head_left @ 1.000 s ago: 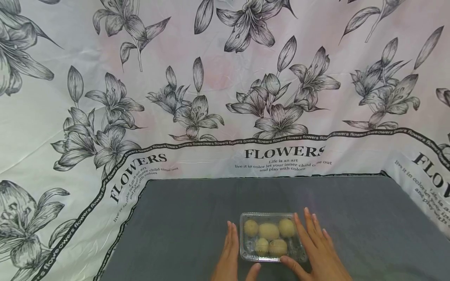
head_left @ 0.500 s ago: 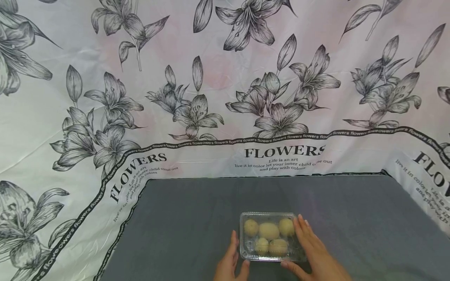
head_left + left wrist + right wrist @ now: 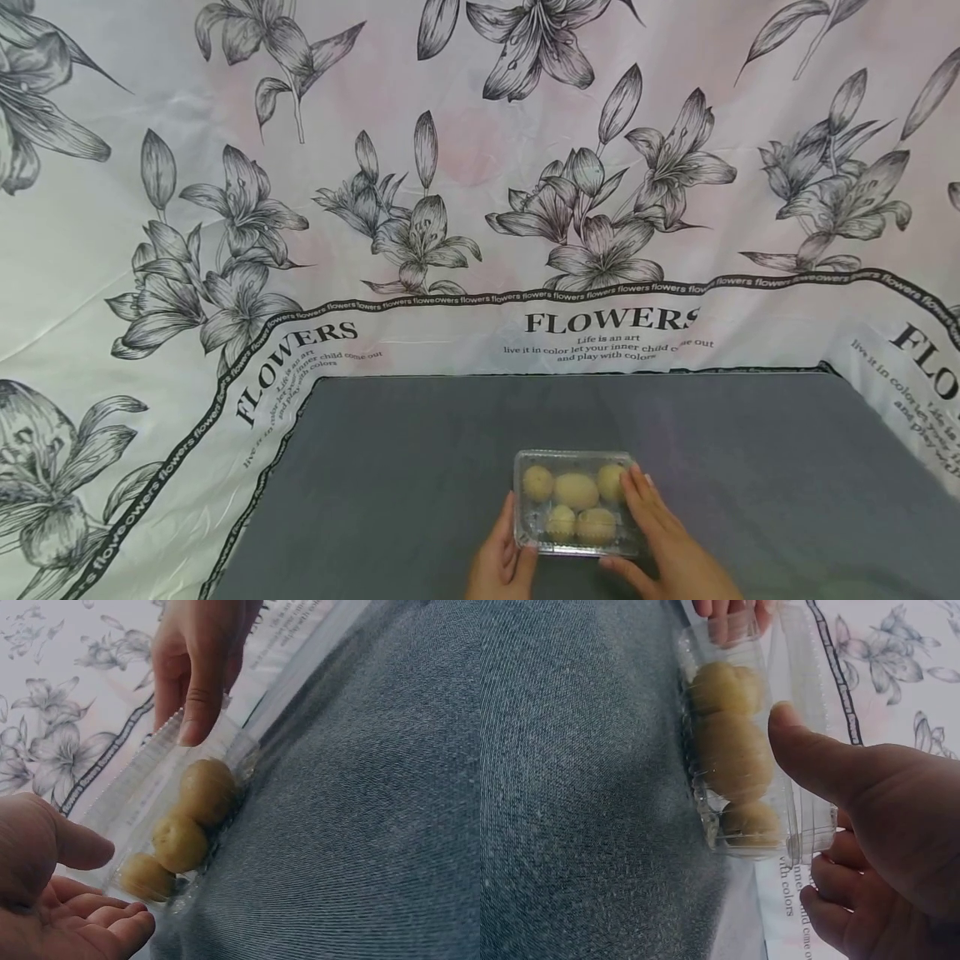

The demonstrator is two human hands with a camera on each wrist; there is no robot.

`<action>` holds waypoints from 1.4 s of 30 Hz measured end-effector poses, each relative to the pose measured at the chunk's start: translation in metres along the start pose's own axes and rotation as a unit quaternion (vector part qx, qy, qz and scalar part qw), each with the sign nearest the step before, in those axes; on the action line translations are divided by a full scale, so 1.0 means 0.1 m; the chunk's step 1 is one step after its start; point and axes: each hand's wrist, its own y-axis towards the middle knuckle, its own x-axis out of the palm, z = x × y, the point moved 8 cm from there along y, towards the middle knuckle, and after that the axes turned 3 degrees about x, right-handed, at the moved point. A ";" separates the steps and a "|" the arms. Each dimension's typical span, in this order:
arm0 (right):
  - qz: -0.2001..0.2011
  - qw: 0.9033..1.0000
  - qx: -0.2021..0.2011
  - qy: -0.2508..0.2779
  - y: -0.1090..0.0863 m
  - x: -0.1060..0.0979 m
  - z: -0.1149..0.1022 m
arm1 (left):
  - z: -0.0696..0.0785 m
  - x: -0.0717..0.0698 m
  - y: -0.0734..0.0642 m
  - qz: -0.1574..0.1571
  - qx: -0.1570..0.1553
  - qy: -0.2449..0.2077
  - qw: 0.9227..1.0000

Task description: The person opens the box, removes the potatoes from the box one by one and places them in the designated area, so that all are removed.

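Observation:
A clear plastic clamshell box [image 3: 531,532] sits near the front of the grey surface. Inside are several round, yellowish, potato-like items [image 3: 575,492]. My left hand [image 3: 501,554] is at the box's left side, thumb by the front corner. In the left wrist view its thumb and loosely bent fingers [image 3: 112,930] stand apart around that corner; firm contact cannot be made out. At the right end, my right hand [image 3: 671,542] holds the box, with its thumb at the front and fingers along the side. The right wrist view shows the thumb [image 3: 810,754] against the lid [image 3: 799,682].
A grey cloth-like surface [image 3: 390,467] lies under the box. Behind it and to both sides hangs a white and pink sheet [image 3: 450,333] with printed black flowers and lettering.
My left hand has closed in on the box's left side, its thumb drawing up to the front corner. The right fingers have come together along the right side. The box has hardly moved.

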 end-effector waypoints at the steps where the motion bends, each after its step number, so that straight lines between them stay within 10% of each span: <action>1: 0.001 1.000 0.003 -0.004 0.00 0.00 0.00 | 0.00 0.00 0.00 0.001 -0.002 -0.001 1.000; 25: -0.028 0.996 0.054 -0.059 -0.01 0.00 0.00 | 0.00 -0.01 -0.02 -0.002 -0.014 0.007 1.000; 42: 0.035 0.995 0.022 -0.089 -0.02 -0.04 -0.08 | 0.01 -0.03 0.01 0.004 -0.018 0.017 1.000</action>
